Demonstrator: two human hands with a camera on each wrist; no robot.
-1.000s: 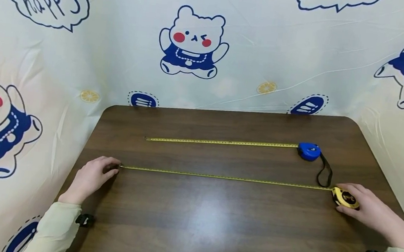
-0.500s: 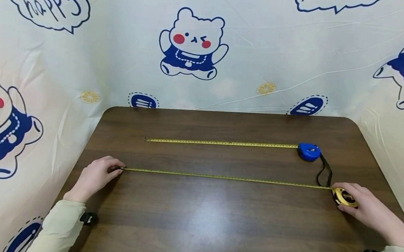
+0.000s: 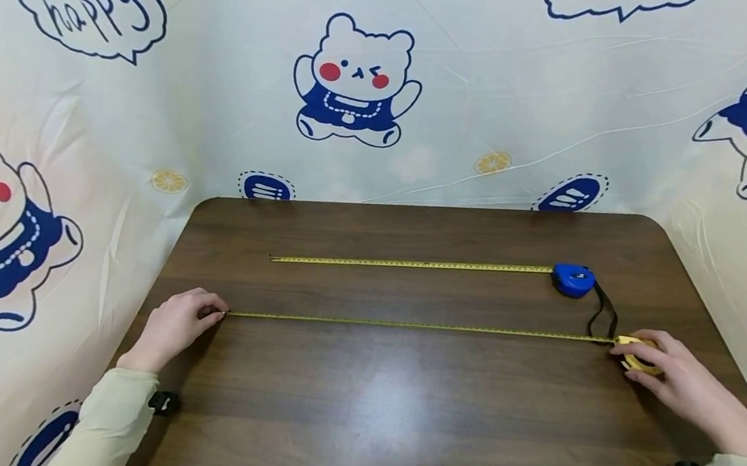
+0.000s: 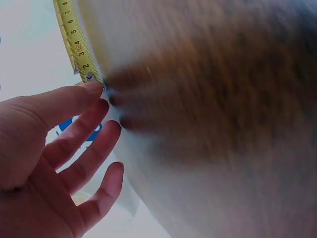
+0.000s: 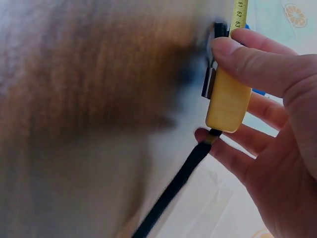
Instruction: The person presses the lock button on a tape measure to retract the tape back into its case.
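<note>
A yellow tape measure case (image 3: 641, 354) is gripped by the right hand (image 3: 679, 379) at the table's right side. Its yellow blade (image 3: 418, 326) stretches left across the table to the left hand (image 3: 175, 326), which pinches the metal end. In the left wrist view, thumb and forefinger hold the blade's hooked tip (image 4: 89, 76), the other fingers spread. The right wrist view shows the case (image 5: 229, 101) on edge between thumb and fingers, a black strap (image 5: 173, 186) hanging from it, and the blade (image 5: 239, 15) near the 62 and 63 marks.
Farther back on the wooden table (image 3: 381, 416) lies a blue tape measure (image 3: 573, 281) with its blade (image 3: 411, 264) pulled out leftward and a black strap (image 3: 601, 310) at its right. A printed cloth (image 3: 455, 105) hangs behind and beside the table.
The right hand has tilted the yellow case and shifted the blade's right end slightly away from the body. The left hand has moved a little to the right, with the blade end between its fingers.
</note>
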